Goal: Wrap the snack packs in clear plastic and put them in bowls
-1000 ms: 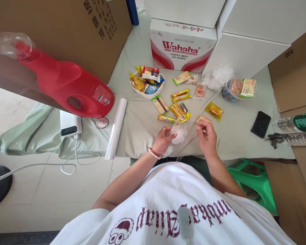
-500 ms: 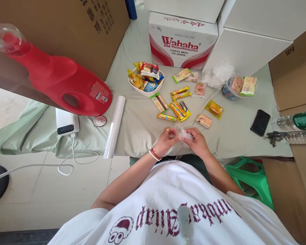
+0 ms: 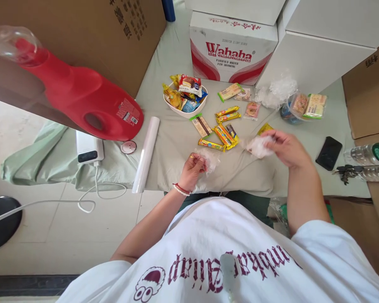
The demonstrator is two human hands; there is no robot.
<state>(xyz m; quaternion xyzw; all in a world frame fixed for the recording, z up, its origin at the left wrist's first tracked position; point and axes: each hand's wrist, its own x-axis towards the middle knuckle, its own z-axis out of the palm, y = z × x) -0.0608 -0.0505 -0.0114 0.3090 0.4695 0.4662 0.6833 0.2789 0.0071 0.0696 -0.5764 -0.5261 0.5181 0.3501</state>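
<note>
My left hand (image 3: 191, 170) pinches a crumpled piece of clear plastic (image 3: 211, 160) near the front edge of the cloth-covered table. To the right, my right hand (image 3: 287, 147) is closed on another wad of clear plastic (image 3: 258, 147), held over the spot of a wrapped cracker, which is now mostly hidden. A yellow-wrapped snack (image 3: 265, 128) shows partly behind that wad. Between and beyond my hands lie several yellow snack bars (image 3: 225, 136), a green-and-brown wrapped bar (image 3: 201, 125) and a pink-wrapped cookie (image 3: 252, 110).
A white bowl (image 3: 185, 112) of packaged snacks stands behind, and a clear tub (image 3: 298, 118) of snacks at right, beside crumpled plastic (image 3: 276, 91). A white roll (image 3: 146, 155), red jug (image 3: 91, 101), power bank (image 3: 90, 147) and phone (image 3: 329, 152) lie around. The Wahaha carton (image 3: 233, 50) closes the back.
My hands were together on clear plastic; now they are apart, each with a piece. The right hand has moved right and away from me, over the cracker; the left has shifted slightly left.
</note>
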